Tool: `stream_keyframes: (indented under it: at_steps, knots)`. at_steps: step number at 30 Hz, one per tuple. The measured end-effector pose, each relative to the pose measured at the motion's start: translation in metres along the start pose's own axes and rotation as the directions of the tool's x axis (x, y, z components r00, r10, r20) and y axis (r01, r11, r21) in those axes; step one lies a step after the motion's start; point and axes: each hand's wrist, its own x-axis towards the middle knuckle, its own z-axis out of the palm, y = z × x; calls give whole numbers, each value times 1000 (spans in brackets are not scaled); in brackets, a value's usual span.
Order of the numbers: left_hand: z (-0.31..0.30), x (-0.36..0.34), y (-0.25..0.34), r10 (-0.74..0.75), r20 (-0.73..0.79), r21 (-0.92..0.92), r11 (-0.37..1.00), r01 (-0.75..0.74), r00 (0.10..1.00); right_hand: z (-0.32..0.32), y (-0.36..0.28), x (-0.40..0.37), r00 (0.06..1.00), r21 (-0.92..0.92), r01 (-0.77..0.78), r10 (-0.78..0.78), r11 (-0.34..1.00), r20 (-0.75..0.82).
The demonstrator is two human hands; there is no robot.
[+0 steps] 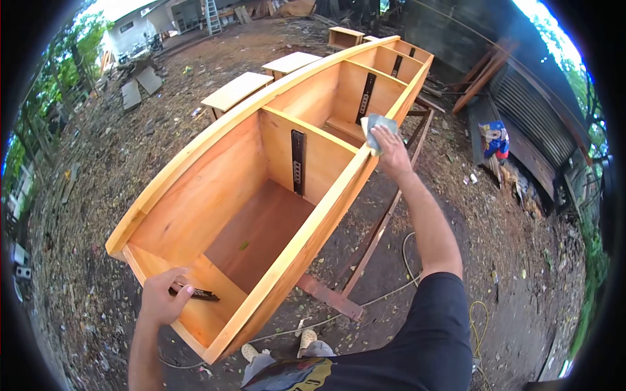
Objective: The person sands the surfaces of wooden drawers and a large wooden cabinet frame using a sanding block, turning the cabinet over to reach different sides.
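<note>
A long wooden cabinet frame (202,171) lies with its open compartments facing up, divided by wooden panels. My right hand (391,148) presses a folded grey-and-cream sheet, which looks like sandpaper (374,125), onto the right rail (306,244) close to a divider. At the near end, my left hand (166,294) is closed over the edge of the end panel (205,313). A black drawer slide (203,295) on that panel's inner face is partly hidden by the left hand. Another drawer slide (298,163) is fixed upright on the nearest divider.
A rusty metal stand (332,298) supports the cabinet. Drawer-like wooden boxes (236,90) sit on the ground beyond its left side. A hose (385,294) crosses the dirt near my feet. Corrugated sheets (531,98) and a blue bag (495,139) are at the right.
</note>
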Motion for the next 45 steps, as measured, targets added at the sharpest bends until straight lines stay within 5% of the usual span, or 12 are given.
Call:
stream_keyframes:
  at_steps: [5,9,22,26,28,37,40,42,43,44,45]
  knots:
    - [5,2,-4,14,-28,30,999,-13,1000,26,49,23,999,-58,-38,36,998,-25]
    - [3,4,4,-14,-35,31,999,16,999,10,21,13,999,-55,11,-9,998,54]
    - [1,-8,-15,153,-181,-108,979,-174,972,-82,-279,-111,949,203,313,-298,928,-100]
    - [4,-10,-24,191,-223,-171,958,-231,956,-118,-364,-150,955,323,296,-284,899,-84]
    - [5,-11,-26,187,-220,-208,950,-233,957,-139,-409,-168,970,350,208,-240,913,49]
    - [-1,-17,-32,282,-195,-237,916,-324,939,-210,-562,-229,882,682,268,-458,681,111]
    - [0,-35,-36,485,-280,-130,836,-533,828,-230,-585,-262,947,783,140,-313,606,73]
    - [-6,-60,-22,591,-191,-121,778,-616,784,-209,-583,-306,993,850,-121,62,512,104]
    - [-9,-73,-11,637,-140,-119,749,-652,758,-197,-583,-329,959,877,-239,243,417,146]
    - [-11,-82,-3,678,-86,-120,720,-683,730,-192,-585,-347,848,846,-438,453,305,275]
    - [-10,-89,5,684,-24,-66,727,-683,730,-192,-583,-357,671,799,-598,580,57,461]
